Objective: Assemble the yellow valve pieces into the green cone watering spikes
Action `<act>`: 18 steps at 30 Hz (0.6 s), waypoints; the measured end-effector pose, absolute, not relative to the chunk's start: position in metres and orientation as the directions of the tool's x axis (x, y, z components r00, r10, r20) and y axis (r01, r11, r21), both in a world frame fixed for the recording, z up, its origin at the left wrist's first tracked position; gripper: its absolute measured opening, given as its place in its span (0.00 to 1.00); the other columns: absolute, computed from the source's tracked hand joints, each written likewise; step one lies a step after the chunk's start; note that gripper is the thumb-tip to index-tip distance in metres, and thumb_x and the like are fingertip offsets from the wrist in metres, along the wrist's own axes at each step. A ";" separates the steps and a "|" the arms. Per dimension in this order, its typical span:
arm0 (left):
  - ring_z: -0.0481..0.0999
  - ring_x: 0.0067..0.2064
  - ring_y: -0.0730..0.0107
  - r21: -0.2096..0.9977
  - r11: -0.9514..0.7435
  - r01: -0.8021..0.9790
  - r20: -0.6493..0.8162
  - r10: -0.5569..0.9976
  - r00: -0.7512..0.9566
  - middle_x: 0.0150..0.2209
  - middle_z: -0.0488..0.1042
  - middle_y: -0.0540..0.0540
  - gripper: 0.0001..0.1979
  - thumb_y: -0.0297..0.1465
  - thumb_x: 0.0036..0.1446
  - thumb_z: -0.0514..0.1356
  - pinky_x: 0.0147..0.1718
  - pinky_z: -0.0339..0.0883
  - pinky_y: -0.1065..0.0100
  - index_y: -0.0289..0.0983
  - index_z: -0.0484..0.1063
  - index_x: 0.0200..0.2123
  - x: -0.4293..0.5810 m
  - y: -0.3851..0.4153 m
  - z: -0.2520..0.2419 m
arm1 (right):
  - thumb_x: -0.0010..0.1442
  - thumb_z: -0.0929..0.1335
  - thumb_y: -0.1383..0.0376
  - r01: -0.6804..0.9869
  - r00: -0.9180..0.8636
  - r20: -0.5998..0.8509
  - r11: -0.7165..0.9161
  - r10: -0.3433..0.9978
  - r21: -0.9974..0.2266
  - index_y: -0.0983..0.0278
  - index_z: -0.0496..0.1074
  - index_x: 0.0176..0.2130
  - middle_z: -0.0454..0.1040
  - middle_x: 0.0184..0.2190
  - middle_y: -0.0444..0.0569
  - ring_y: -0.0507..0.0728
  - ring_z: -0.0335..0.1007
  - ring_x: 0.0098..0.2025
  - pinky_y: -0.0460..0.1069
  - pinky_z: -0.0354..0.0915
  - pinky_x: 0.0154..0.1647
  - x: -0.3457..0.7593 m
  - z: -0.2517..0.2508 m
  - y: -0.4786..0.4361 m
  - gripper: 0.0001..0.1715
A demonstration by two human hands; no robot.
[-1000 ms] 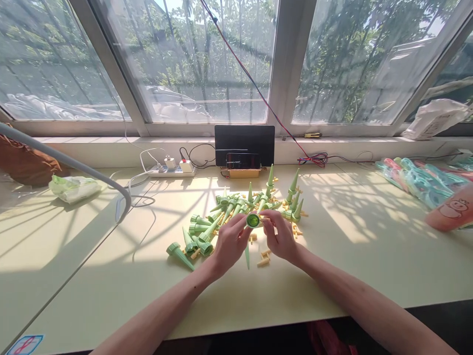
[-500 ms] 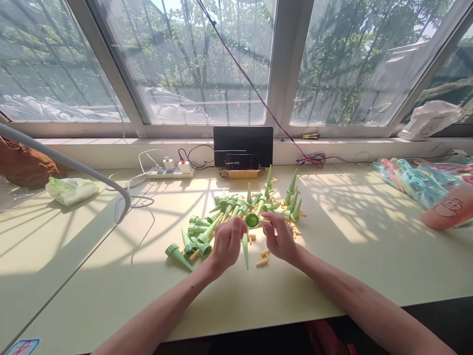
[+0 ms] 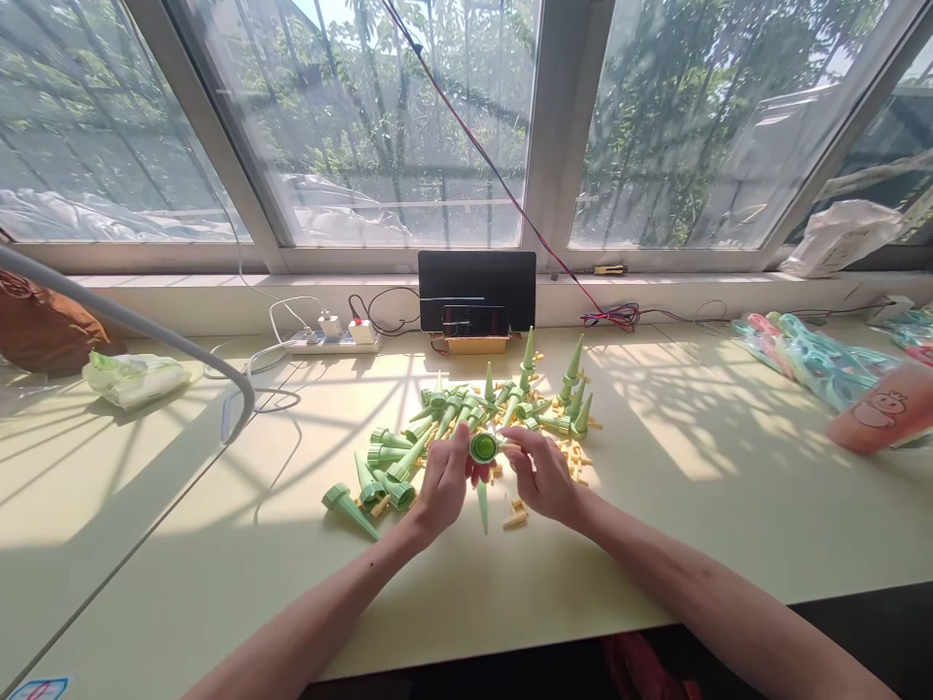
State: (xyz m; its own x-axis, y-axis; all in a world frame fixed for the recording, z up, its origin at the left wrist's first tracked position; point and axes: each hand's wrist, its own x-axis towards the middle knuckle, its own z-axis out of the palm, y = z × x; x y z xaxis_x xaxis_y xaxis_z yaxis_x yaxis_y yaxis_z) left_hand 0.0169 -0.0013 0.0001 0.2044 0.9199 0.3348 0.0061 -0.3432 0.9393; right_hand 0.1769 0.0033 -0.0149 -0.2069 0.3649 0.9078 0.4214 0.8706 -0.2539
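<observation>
My left hand (image 3: pixel 446 478) is closed around a green plastic watering spike (image 3: pixel 483 447), its round open end turned towards me. At the spike's right side my right hand (image 3: pixel 545 473) is closed in a pinch, fingertips against or very near the rim. A small pale peg seems to show between those fingertips and the spike, mostly hidden. Just below the hands another green spike (image 3: pixel 482 507) lies on the table, point towards me. Beyond them spreads a heap of green spikes (image 3: pixel 394 457), mixed with small yellow pegs (image 3: pixel 516 515).
A tablet (image 3: pixel 477 282) and a phone (image 3: pixel 475 320) stand against the sill at the back. A power strip (image 3: pixel 335 337) with cables lies left of them. A grey curved metal bar (image 3: pixel 240 374) crosses the left side. Bagged teal items (image 3: pixel 809 355) and a pink cup (image 3: pixel 879 413) are at the right.
The held spike has shifted slightly left and down, and its open end has tilted. My right hand has come in closer, its fingertips now at the rim.
</observation>
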 end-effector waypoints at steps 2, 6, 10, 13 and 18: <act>0.66 0.19 0.73 0.961 -0.273 -0.028 0.273 0.937 0.217 0.16 0.68 0.46 0.35 0.51 0.65 0.43 0.19 0.58 0.70 0.33 0.72 0.20 0.017 -0.001 0.003 | 0.69 0.58 0.69 0.425 -0.224 0.904 0.871 0.364 -0.245 0.62 0.62 0.52 0.73 0.26 0.42 0.49 0.66 0.21 0.44 0.65 0.24 0.177 -0.014 0.003 0.13; 0.65 0.19 0.73 0.977 -0.211 -0.007 0.206 0.949 0.240 0.16 0.68 0.45 0.35 0.53 0.63 0.45 0.19 0.56 0.71 0.32 0.73 0.20 0.016 -0.001 0.008 | 0.69 0.58 0.68 0.409 -0.248 0.901 0.881 0.356 -0.236 0.62 0.62 0.52 0.73 0.25 0.42 0.49 0.66 0.20 0.44 0.64 0.23 0.177 -0.012 0.003 0.13; 0.66 0.21 0.72 0.979 -0.201 -0.009 0.196 0.939 0.283 0.18 0.69 0.45 0.34 0.52 0.63 0.46 0.21 0.56 0.71 0.31 0.73 0.22 0.015 -0.001 0.009 | 0.68 0.58 0.70 0.393 -0.235 0.899 0.882 0.370 -0.260 0.63 0.62 0.52 0.73 0.23 0.41 0.49 0.66 0.21 0.44 0.64 0.24 0.177 -0.012 0.004 0.14; 0.66 0.22 0.72 0.971 -0.239 0.000 0.227 0.922 0.313 0.18 0.67 0.46 0.32 0.50 0.64 0.46 0.22 0.57 0.70 0.31 0.72 0.21 0.014 0.000 0.007 | 0.68 0.57 0.70 0.396 -0.229 0.890 0.873 0.394 -0.285 0.63 0.62 0.53 0.71 0.21 0.41 0.50 0.65 0.20 0.44 0.63 0.24 0.178 -0.012 0.004 0.15; 0.64 0.23 0.73 0.938 -0.343 0.049 0.307 0.888 0.342 0.19 0.66 0.48 0.29 0.47 0.66 0.47 0.24 0.58 0.70 0.33 0.69 0.21 0.013 0.001 0.004 | 0.68 0.57 0.70 0.401 -0.216 0.877 0.858 0.429 -0.320 0.62 0.62 0.53 0.68 0.20 0.40 0.50 0.61 0.19 0.45 0.61 0.22 0.181 -0.015 0.007 0.16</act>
State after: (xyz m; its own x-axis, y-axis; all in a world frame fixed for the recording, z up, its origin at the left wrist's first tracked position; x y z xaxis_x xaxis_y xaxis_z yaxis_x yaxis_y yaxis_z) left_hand 0.0128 0.0008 0.0037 0.3421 0.8881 0.3069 0.0487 -0.3429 0.9381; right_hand 0.1807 0.0069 -0.0152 -0.2164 0.4286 0.8772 0.4013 0.8581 -0.3203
